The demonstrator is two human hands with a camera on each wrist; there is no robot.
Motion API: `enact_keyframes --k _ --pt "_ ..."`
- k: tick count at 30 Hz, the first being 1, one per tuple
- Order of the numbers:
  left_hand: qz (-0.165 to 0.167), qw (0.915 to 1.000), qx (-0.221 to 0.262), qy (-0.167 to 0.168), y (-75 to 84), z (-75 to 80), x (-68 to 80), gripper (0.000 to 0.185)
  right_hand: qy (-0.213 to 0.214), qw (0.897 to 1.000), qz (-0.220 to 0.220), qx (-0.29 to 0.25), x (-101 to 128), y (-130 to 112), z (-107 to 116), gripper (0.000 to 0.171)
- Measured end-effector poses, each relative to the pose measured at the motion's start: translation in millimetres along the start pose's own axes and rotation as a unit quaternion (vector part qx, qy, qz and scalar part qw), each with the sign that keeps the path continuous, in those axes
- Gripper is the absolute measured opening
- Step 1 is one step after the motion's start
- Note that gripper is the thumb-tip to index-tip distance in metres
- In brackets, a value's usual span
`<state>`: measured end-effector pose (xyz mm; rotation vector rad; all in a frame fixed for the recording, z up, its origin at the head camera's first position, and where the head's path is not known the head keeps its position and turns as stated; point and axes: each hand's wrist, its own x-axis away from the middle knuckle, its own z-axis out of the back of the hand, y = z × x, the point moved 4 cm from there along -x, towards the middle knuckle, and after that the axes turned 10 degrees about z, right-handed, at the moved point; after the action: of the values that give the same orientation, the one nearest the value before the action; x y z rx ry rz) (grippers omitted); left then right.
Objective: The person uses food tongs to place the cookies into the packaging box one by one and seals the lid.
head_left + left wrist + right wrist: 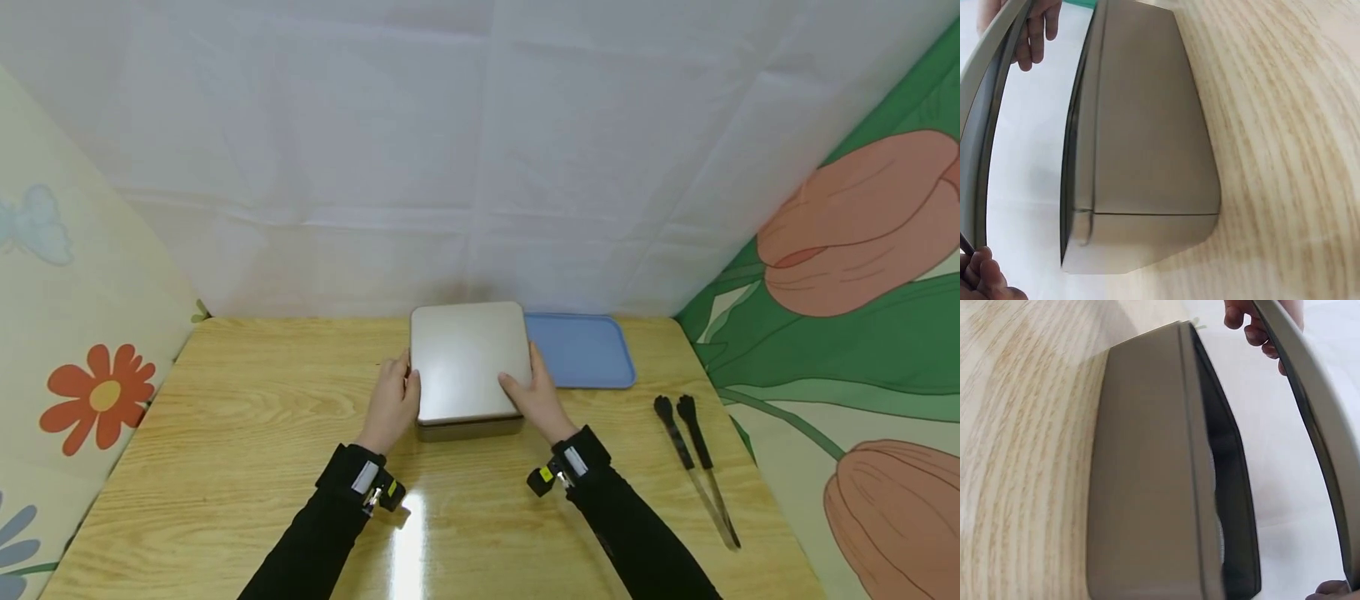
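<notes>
A square grey metal box (468, 429) stands on the wooden table (225, 467), mid-back. Its flat lid (468, 358) is held just above it, level. My left hand (392, 402) grips the lid's left edge and my right hand (534, 396) grips its right edge. In the left wrist view the box (1147, 156) and the lid (991, 94) are apart with a clear gap, and my left fingers (982, 275) curl on the lid's rim. The right wrist view shows the same gap between box (1147, 487) and lid (1310, 412). The box's inside looks dark; its contents are hidden.
A blue tray (585, 350) lies flat right behind the box on its right. Black tongs (693, 462) lie near the table's right edge. Cloth walls close in the back and both sides.
</notes>
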<state>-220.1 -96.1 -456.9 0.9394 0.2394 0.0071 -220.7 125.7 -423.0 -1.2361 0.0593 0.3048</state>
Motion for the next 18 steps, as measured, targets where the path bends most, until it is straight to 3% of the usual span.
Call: enact_keyframes --k 9,18 --pt "0.035 0.9993 -0.003 -0.013 -14.3 -10.4 -2.5 0.044 0.008 0.999 -0.037 0.034 -8.0 55.5 -10.0 0.084" --pt "0.058 0.9978 -0.014 -0.027 -24.1 -19.0 -3.1 0.044 0.003 0.997 -0.051 0.053 -8.3 65.6 -14.3 0.083"
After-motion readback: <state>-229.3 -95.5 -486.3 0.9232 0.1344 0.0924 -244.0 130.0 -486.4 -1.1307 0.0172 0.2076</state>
